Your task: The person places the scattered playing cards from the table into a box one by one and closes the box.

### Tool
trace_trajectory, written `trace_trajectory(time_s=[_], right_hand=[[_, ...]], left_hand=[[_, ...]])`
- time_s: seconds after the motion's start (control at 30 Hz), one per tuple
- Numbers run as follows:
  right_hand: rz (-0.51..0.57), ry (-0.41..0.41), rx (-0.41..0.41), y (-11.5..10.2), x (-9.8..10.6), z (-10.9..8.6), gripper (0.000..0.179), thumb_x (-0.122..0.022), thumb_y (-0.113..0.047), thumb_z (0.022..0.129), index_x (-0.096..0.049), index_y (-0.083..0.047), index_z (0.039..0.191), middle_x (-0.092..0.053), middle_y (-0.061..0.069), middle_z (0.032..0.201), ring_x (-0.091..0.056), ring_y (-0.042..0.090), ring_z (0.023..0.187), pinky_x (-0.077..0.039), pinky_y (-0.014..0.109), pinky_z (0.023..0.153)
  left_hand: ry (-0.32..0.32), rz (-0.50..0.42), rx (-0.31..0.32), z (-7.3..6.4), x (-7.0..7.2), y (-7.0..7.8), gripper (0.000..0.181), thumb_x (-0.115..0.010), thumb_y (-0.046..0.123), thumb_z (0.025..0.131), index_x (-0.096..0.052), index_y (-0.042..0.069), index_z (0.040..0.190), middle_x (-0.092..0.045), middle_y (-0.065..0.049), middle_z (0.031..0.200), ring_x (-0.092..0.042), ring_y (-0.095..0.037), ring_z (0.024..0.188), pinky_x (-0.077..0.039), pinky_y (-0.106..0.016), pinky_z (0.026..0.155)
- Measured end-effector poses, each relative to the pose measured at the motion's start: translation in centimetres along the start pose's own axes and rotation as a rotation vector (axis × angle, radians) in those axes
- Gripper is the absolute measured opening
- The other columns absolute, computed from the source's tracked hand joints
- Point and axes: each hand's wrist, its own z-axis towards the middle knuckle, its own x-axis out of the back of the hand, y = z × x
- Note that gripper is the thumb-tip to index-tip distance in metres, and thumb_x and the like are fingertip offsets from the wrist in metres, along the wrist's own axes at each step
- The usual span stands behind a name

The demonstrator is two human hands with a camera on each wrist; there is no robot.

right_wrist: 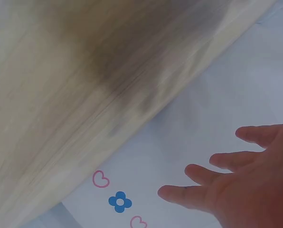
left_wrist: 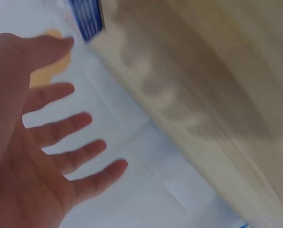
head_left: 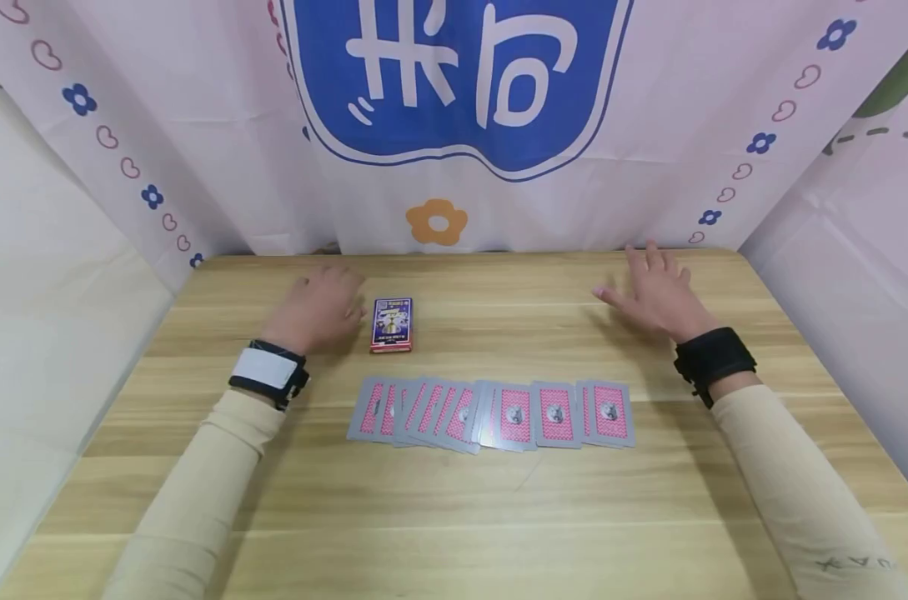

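Card box (head_left: 391, 325), blue with a red lower end, left of centre in the head frame, just beside left hand (head_left: 322, 308): fingers spread and nearly straight, gripping nothing. Likewise with right hand (head_left: 659, 292), upper right of the frame: fingers fanned out at the far edge of the tabletop (head_left: 454, 517), nothing held; hard to tell whether touching the wood. Below the box, across the middle of the frame, a row of playing cards (head_left: 512, 417), pink patterned backs up, overlapping. On the wrists, black bands (head_left: 714, 360); beige sleeves (head_left: 198, 492) toward the lower corners. Along the top, white cloth (head_left: 228, 167) with a blue emblem (head_left: 461, 137) and an orange flower (head_left: 419, 221).
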Motion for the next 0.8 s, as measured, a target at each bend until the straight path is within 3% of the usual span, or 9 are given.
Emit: trace_trajectory(time_s=[0.23,0.47,0.57,0.67,0.8], right_hand=[[0.022,-0.003,0.025,-0.5,-0.4,-0.3,0.109,-0.050,-0.077,0.097,-0.015,-0.001,0.167,0.000,0.037,0.171,-0.004,0.065,0.155,-0.008,0.086,0.115],[0.022,-0.038,0.030,-1.3,-0.5,-0.8,0.106,-0.054,-0.072,0.098,-0.017,0.001,0.166,-0.003,0.037,0.171,-0.006,0.064,0.155,-0.009,0.084,0.117],[0.013,-0.034,0.052,-1.9,-0.5,-1.0,0.103,-0.055,-0.070,0.099,-0.020,0.003,0.164,-0.007,0.037,0.171,-0.009,0.064,0.155,-0.011,0.083,0.118],[0.014,-0.041,0.076,-2.5,-0.6,-1.3,0.100,-0.055,-0.066,0.100,-0.021,0.003,0.164,-0.010,0.037,0.170,-0.011,0.064,0.154,-0.012,0.083,0.118],[0.020,-0.057,0.101,-3.4,-0.8,-1.9,0.099,-0.057,-0.064,0.101,-0.022,0.003,0.164,-0.012,0.037,0.170,-0.012,0.063,0.154,-0.012,0.081,0.120]], left_hand=[[-0.005,0.119,-0.135,-0.6,-1.1,2.6,0.054,-0.065,0.007,0.099,-0.053,0.009,0.152,-0.051,-0.025,0.154,-0.045,-0.049,0.144,-0.044,-0.069,0.111],[0.000,0.149,-0.247,-0.7,-1.9,3.3,0.083,-0.077,-0.003,0.089,-0.045,0.027,0.159,-0.041,-0.025,0.163,-0.045,-0.050,0.146,-0.043,-0.070,0.112],[0.016,0.144,-0.291,-0.5,-1.8,3.4,0.083,-0.082,-0.001,0.086,-0.051,0.033,0.155,-0.039,-0.023,0.165,-0.043,-0.048,0.148,-0.044,-0.070,0.111],[0.017,0.158,-0.318,-0.3,-1.6,3.6,0.075,-0.084,0.002,0.085,-0.058,0.031,0.149,-0.041,-0.019,0.165,-0.041,-0.044,0.151,-0.044,-0.068,0.112],[-0.002,0.173,-0.326,0.0,-1.1,3.8,0.070,-0.087,0.009,0.082,-0.061,0.021,0.146,-0.042,-0.015,0.166,-0.039,-0.043,0.153,-0.043,-0.066,0.114]])
